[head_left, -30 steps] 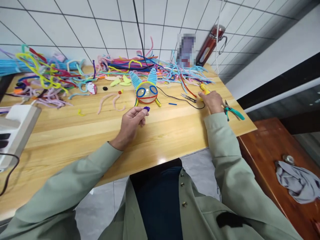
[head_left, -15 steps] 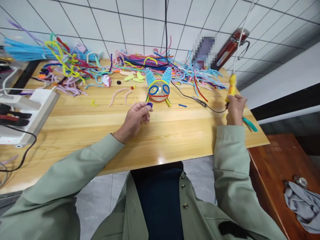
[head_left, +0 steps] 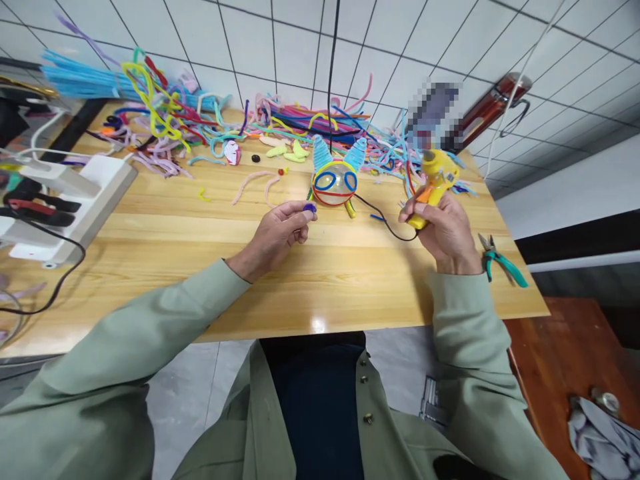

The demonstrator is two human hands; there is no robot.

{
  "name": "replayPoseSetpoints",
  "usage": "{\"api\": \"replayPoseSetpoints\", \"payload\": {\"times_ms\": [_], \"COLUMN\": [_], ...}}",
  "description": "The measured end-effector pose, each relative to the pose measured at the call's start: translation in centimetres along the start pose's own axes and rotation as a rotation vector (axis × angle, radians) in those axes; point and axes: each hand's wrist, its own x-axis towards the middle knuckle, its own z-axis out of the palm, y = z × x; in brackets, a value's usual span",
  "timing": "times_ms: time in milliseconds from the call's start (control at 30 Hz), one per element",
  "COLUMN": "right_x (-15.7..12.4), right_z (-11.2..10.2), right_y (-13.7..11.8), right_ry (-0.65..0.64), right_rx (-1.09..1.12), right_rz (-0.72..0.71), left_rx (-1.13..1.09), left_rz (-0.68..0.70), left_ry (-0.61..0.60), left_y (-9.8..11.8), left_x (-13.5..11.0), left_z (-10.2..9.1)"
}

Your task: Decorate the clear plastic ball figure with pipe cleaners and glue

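Note:
Between the thumb and fingers of my left hand is a small purple coil, seemingly of pipe cleaner. My right hand grips a yellow hot glue gun by its handle, raised above the table, with a black cord trailing from it. Just beyond my left hand stands a clear round figure with light blue pipe-cleaner ears, blue eye rings, a red line across it and yellow-green legs. The left hand partly hides one of its legs.
Green-handled pliers lie near the table's right edge. Heaped pipe cleaners line the wall. A white power strip sits at left, a red thermos at back right. A short blue piece lies near the figure.
My right hand has lifted the glue gun and brought it left and toward me, tilting it; the pliers are now uncovered. My left hand keeps its hold on the purple coil. The view has shifted.

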Motion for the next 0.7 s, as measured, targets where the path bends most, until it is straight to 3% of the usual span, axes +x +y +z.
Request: {"api": "replayPoseSetpoints", "payload": {"times_ms": [133,267,433,700], "right_x": [0.3,0.4,0.0,-0.2], "right_z": [3.6,6.0,6.7,6.7], "right_y": [-0.3,1.6,3.6,3.9], "right_ry": [-0.156,-0.276,-0.305,-0.349], "right_rx": [0.034,0.102,0.185,0.182], "right_rz": [0.075,0.129,0.203,0.212], "left_rx": [-0.020,-0.022,-0.015,0.007], "left_rz": [0.003,0.003,0.006,-0.027], "left_ry": [-0.015,-0.017,-0.022,-0.016], "left_y": [-0.2,-0.3,-0.5,-0.4], "left_x": [0.0,0.0,0.0,0.2], "left_z": [-0.2,-0.4,-0.5,-0.1]}}
